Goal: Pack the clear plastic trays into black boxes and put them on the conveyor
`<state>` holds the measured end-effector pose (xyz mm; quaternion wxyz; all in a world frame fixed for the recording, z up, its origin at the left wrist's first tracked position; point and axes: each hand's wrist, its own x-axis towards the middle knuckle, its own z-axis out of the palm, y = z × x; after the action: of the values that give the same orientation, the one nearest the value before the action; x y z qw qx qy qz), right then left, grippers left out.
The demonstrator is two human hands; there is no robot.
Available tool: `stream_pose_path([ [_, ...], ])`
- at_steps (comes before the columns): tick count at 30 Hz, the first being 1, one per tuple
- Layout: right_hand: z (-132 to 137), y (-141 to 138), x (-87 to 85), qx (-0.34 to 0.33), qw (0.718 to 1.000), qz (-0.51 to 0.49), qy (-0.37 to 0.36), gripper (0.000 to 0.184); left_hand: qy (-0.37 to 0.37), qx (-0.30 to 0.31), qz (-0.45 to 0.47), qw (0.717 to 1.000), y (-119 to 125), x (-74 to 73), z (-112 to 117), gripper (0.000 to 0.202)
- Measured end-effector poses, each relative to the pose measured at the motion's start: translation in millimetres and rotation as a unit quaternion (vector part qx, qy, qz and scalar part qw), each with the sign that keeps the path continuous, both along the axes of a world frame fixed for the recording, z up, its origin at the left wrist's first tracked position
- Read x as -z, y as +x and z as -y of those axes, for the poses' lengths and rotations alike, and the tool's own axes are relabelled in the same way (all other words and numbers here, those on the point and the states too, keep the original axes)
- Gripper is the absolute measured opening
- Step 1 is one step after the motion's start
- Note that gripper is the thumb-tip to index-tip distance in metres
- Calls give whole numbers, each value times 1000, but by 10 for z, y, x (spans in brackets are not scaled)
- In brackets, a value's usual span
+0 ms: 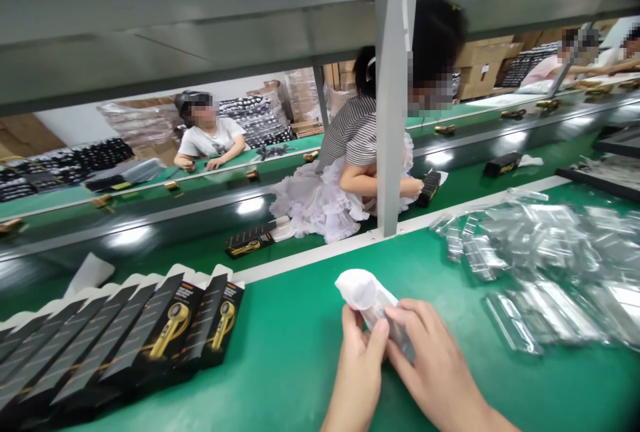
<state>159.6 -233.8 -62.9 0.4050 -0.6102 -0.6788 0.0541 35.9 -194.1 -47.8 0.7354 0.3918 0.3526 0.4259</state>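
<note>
White soft-wrapped item in a clear plastic bag point(369, 300), held up in both hands above the green bench top point(295, 369). Rounded white end points up and to the left; clear bag end runs down to the right. Contents of the wrap cannot be made out.

Near side, left to right: a white paper piece point(89, 274) lying beyond the boxes, then a tight overlapping row of black cardboard retail boxes point(170, 332) with white top tabs, each printed with a gold handheld device. Left hand point(357, 379): closed on the bag, thumb and fingers gripping its lower left side. Right hand point(433, 359): closed over the bag from the right, fingers laid across it, gripping. Further right, a heap of clear flat plastic packets point(540, 265) lies on the bench, near the right hand but not touching it.

Far side: a black-and-gold retail box point(250, 242) lies on a green conveyor belt point(200, 265), left of a grey metal upright post point(395, 99). Beyond the post, a person in a striped top point(353, 135) has one hand point(413, 187) beside a black box point(429, 189).
</note>
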Motion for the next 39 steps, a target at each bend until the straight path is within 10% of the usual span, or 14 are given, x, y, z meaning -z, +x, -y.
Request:
stream_pose_path([
  [9,-36,203,35,-123,973,-110,-158,45,15,2,17,1000,85,77,114,54],
  [13,-69,302,26,-127,956,-190,-185,39,137,49,-192,971,-240,-163,-16,56],
  [15,-91,420,-16,-97,949,-224,-201,43,239,13,-435,868,-630,-393,-245,59],
  [17,-123,554,-54,-69,943,-240,-221,47,282,-99,-721,625,-1085,-604,-515,54],
  [18,-139,613,-62,-61,941,-244,-228,49,263,-141,-768,567,-1294,-673,-633,53],
  [22,-171,760,12,-83,920,-283,-258,53,247,-164,-825,480,-1725,-591,-797,42],
  [28,-77,834,144,-86,884,-321,-329,56,289,-142,-814,483,-1462,-97,-502,47],
  [35,28,764,-193,-106,802,-462,-365,46,390,38,-711,583,-925,-115,-119,51],
  [39,-28,742,-214,-152,762,-520,-354,35,457,29,-639,618,-882,-40,-30,49],
])
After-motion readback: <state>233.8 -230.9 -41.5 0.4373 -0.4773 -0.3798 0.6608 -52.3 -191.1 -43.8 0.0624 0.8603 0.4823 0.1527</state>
